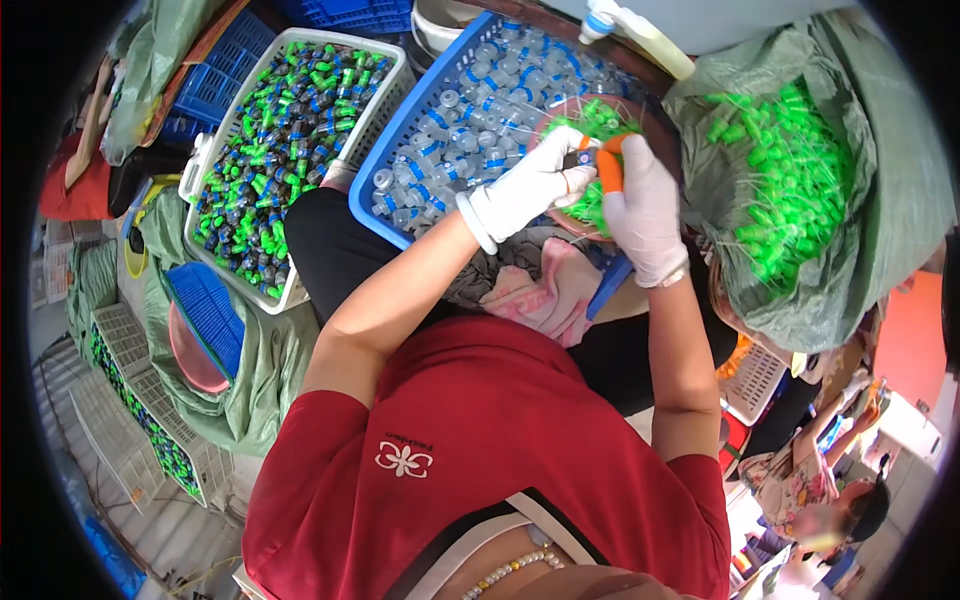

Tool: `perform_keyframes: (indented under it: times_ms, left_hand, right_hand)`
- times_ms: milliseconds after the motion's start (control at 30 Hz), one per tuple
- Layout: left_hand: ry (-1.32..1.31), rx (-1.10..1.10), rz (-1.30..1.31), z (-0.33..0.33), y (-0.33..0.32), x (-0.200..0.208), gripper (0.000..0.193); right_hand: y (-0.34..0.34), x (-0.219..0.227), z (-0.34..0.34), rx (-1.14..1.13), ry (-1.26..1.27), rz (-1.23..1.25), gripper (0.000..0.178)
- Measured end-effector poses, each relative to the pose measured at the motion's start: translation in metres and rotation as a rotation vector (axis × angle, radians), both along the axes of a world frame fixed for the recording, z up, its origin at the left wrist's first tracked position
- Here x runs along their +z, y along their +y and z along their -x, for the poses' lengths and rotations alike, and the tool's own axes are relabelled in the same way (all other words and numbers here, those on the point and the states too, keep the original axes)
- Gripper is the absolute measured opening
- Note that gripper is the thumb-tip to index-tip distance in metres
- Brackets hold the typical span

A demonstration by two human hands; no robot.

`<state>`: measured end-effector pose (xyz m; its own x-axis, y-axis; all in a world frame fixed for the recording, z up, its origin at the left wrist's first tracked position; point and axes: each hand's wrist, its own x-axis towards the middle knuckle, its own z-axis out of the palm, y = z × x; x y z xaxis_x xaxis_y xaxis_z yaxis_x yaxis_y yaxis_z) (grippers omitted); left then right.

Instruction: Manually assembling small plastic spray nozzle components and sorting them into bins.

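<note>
My left hand [530,190], in a white glove, is closed around a small bottle [586,158] with a dark and blue band, mostly covered by the fingers. My right hand [645,210], gloved in white with orange finger covers, bends its fingers in against the bottle's end; what they pinch is hidden. Below both hands is a reddish bowl [570,222] of bright green caps [597,118] with thin white stems. Just left of it, a blue basket [362,190] holds many small clear bottles [440,150] with blue bands.
A white basket [290,300] of green-capped dark bottles stands to the left. On the right, a green sack [700,85] holds more green caps [790,190]. Cloths [530,300] lie near my lap. A white plastic bottle [650,40] lies at the far edge. Another person [800,490] sits lower right.
</note>
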<state>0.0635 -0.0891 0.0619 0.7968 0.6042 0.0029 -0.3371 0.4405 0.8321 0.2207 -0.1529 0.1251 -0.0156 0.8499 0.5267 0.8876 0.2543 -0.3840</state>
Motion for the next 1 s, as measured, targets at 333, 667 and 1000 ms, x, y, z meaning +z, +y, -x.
perform_keyframes:
  times_ms: [333,667,1000]
  left_hand:
    - [0.49,0.435,-1.243,-0.004,-0.022,0.0,0.04]
    - [0.339,0.096,-0.563,0.018,-0.004,0.012,0.034]
    - [0.325,0.396,-1.169,0.038,-0.002,0.011,0.032]
  right_hand:
    - [-0.015,-0.009,0.004,-0.074,1.211,0.568,0.01]
    - [-0.022,-0.001,-0.008,0.092,0.17,0.107,0.026]
    - [0.004,-0.024,0.015,0.001,0.964,0.72,0.024]
